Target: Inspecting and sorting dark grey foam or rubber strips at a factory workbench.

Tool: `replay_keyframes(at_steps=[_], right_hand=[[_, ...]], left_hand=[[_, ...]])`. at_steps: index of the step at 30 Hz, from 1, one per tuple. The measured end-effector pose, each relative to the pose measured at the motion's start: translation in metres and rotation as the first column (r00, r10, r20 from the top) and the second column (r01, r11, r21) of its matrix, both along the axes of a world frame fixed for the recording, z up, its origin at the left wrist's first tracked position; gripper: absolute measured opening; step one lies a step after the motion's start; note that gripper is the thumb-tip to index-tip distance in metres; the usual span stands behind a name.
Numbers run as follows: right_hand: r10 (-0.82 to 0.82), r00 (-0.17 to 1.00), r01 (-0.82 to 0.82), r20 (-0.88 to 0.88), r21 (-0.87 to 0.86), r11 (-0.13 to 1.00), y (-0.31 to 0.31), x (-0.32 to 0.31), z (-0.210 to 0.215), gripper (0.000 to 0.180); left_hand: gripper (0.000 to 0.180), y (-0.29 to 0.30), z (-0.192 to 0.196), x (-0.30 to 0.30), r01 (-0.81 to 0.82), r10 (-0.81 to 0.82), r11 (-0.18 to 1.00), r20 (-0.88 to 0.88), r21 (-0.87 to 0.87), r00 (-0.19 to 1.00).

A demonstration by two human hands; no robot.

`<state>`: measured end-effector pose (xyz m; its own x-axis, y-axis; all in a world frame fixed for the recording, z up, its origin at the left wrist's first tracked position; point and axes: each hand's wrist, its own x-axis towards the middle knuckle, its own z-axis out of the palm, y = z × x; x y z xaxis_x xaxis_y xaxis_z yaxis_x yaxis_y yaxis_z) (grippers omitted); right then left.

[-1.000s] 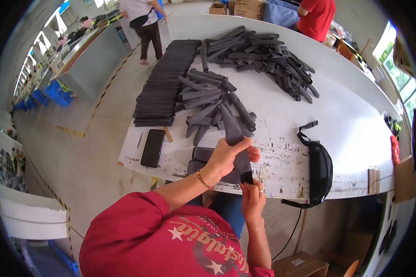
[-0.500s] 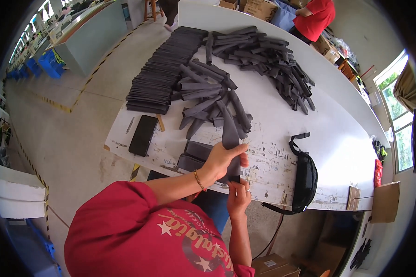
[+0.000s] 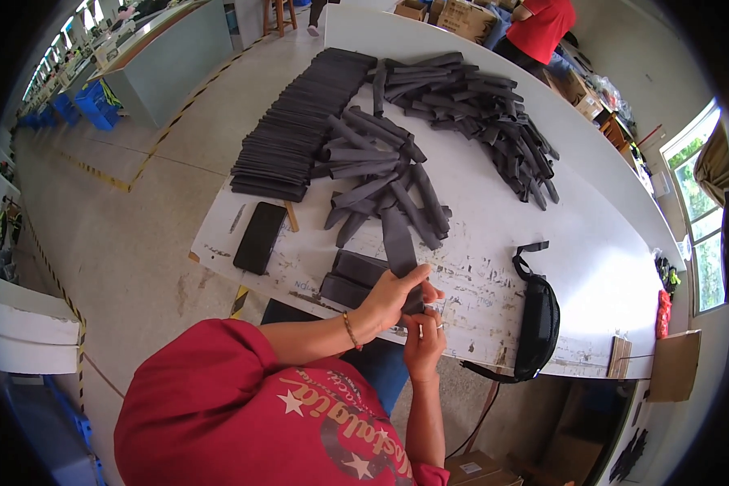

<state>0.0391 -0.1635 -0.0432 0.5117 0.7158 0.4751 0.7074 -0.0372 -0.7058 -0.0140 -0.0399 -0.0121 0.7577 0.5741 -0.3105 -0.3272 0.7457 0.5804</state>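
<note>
A dark grey fabric strip (image 3: 398, 243) runs from the near edge of a loose heap (image 3: 381, 174) of similar strips back to my hands. My left hand (image 3: 390, 298) is closed round its nearer part, with the thumb on top. Just below, my right hand (image 3: 424, 344) pinches the strip's near end between closed fingertips; the fingers partly hide that end. Beside my left hand, several flat dark pieces (image 3: 352, 274) lie on the white table (image 3: 470, 283). Long rows of the same grey pieces (image 3: 300, 121) are stacked neatly at the far left.
Another large heap of rolled grey strips (image 3: 482, 105) covers the back. A black phone (image 3: 259, 237) and a small wooden stick (image 3: 291, 216) lie at left. A black mesh bag (image 3: 537, 324) hangs over the right front edge. A person in red (image 3: 540, 32) stands behind the table.
The strip's far part has dropped lower, and my left hand has shifted slightly along it. My right hand still pinches the near end. The whole view has turned a little.
</note>
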Motion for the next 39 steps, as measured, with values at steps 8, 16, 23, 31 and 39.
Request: replay_keyframes(at_steps=[8,16,23,31,39], right_hand=[[0.03,0.999,-0.031,-0.032,-0.024,0.999,0.007,-0.002,0.01,0.015],[0.03,0.999,-0.031,-0.038,-0.021,0.999,0.012,-0.002,0.012,0.014],[0.053,0.997,-0.053,-0.058,-0.008,0.999,0.017,-0.003,0.014,0.013],[0.075,0.995,-0.077,-0.061,-0.034,0.996,0.022,-0.001,0.016,0.013],[0.092,0.994,-0.095,-0.066,-0.038,0.995,0.02,0.003,0.017,0.016]], left_hand=[[0.04,0.0,0.001,-0.007,0.015,-0.015,1.0,0.018,-0.016,1.0],[0.044,-0.001,0.001,-0.01,0.043,-0.04,0.997,0.059,-0.062,0.997],[0.045,-0.001,-0.002,-0.012,0.06,-0.052,0.994,0.076,-0.094,0.996],[0.042,0.002,-0.013,-0.013,0.08,-0.068,0.991,0.107,-0.11,0.992],[0.028,0.049,0.006,-0.012,-0.151,0.155,0.988,0.122,-0.044,0.98]])
